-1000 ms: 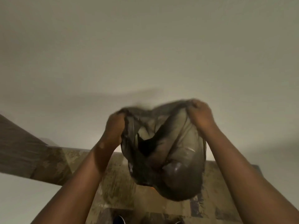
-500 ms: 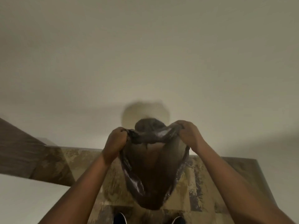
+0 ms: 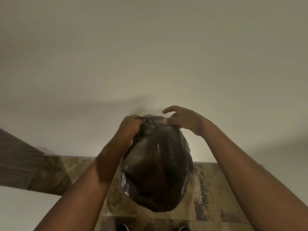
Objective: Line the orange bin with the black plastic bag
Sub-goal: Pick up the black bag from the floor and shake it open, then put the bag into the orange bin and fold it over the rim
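Note:
A thin black plastic bag [image 3: 158,170] hangs puffed with air in front of me, its mouth bunched at the top. My left hand [image 3: 130,125] is clenched on the left side of the bag's mouth. My right hand [image 3: 181,120] pinches the right side of the mouth between thumb and a finger, its other fingers lifted and spread. The bag's rounded bottom hangs above the floor. No orange bin is in view.
A plain pale wall [image 3: 150,55] fills the upper view close ahead. Below is a mottled brown tiled floor [image 3: 216,189]. The tips of two shoes [image 3: 125,228] show at the bottom edge. A brown sloped surface [image 3: 20,160] runs in from the left.
The bag's mouth was drawn together from wide to bunched. Both hands dropped, then rose and closed in on each other. My right fingers have partly opened off the bag.

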{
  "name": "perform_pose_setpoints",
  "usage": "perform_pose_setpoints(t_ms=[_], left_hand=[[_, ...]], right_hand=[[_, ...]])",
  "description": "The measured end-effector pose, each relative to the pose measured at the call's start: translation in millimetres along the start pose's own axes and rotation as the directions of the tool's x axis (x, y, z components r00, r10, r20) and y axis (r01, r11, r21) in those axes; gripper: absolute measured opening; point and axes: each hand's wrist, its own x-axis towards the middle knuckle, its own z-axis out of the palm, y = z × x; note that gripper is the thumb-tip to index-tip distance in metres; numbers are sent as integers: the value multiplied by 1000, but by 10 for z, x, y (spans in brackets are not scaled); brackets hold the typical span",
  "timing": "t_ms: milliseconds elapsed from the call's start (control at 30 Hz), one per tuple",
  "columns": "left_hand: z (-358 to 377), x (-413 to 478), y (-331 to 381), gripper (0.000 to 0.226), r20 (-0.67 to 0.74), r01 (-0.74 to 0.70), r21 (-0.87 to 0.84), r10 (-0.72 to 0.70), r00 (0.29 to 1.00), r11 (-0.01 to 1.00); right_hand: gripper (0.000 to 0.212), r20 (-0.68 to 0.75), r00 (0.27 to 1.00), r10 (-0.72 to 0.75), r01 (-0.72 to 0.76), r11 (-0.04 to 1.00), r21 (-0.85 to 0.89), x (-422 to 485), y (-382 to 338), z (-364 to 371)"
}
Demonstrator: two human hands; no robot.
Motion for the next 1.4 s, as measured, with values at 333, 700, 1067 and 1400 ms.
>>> perform_pose_setpoints(t_ms=[333,700,1067,1400], left_hand=[[-152,39,112,6,-95,211,-528,-304,948,823],[-371,92,-73,24,47,270,-450,-279,959,851],[-1034,2,-489,30,358,454,-223,-360,862,863],[-500,237,-775,55,264,387,-671,-285,922,632]], right_hand=[[101,-461,882,-97,-26,967,-254,-423,529,894],[16,-343,910,235,-180,966,183,-64,978,1030],[65,41,964,264,-248,822,512,42,1131,-148],[32,95,826,555,-481,608,631,5,2016,1027]])
